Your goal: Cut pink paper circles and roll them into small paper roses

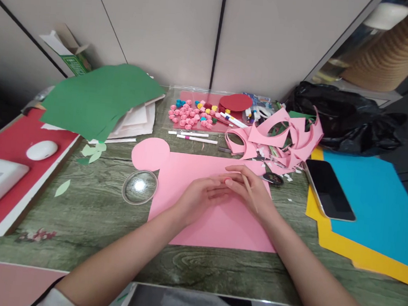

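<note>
Both hands meet over a pink paper sheet (197,228) in the middle of the table. My right hand (252,190) is closed, with a thin light wooden stick (249,189) tucked along its fingers. A tiny red-pink piece (226,180) shows where the fingertips come together; its kind is too small to tell. My left hand (198,197) has its fingers drawn together against the right fingertips, and what they hold is mostly hidden. Left of the sheet lie a pink paper circle (150,153), overlapping its corner, and a round clear lid (139,187).
Behind are a clear tray (177,91) with many small pink rolls, white markers (196,139), pink paper scraps (270,130) and black-handled scissors (273,179). A phone (329,190) rests on blue paper (374,206) at right. Green paper (98,91) leans at left.
</note>
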{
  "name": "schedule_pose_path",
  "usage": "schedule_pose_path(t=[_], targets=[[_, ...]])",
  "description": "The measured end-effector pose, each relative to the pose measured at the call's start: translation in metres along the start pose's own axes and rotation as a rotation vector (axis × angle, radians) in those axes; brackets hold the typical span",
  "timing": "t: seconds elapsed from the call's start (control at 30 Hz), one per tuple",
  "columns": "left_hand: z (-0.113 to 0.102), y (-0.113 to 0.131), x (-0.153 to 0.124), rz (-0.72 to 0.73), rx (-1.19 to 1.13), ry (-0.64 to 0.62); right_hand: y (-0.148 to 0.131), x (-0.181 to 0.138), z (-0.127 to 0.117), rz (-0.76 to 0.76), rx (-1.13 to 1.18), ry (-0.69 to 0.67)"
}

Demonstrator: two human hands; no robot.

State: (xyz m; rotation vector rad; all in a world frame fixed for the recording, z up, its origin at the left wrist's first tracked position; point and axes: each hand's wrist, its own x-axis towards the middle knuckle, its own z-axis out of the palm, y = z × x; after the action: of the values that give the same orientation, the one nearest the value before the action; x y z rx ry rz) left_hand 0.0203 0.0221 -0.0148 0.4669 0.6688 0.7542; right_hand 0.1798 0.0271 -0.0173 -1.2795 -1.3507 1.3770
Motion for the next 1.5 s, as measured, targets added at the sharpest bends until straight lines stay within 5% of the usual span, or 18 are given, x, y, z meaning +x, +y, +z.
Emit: schedule_pose_path(t=[0.4, 0.7, 1.17, 1.5], targets=[[0.003, 0.002, -0.004, 0.100, 0.232, 0.076, -0.005, -0.002, -0.001, -0.028, -0.009, -0.070], [0.007, 0.005, -0.007, 0.176, 0.566, 0.159, 0.000, -0.004, -0.001, -0.201, -0.200, -0.062], [0.007, -0.004, -0.007, 0.230, 0.566, 0.118, -0.004, -0.010, 0.007, -0.198, -0.183, 0.022], [0.004, 0.002, -0.002, 0.073, 0.104, 0.013, -0.002, -0.006, 0.006, -0.158, -0.034, 0.066]])
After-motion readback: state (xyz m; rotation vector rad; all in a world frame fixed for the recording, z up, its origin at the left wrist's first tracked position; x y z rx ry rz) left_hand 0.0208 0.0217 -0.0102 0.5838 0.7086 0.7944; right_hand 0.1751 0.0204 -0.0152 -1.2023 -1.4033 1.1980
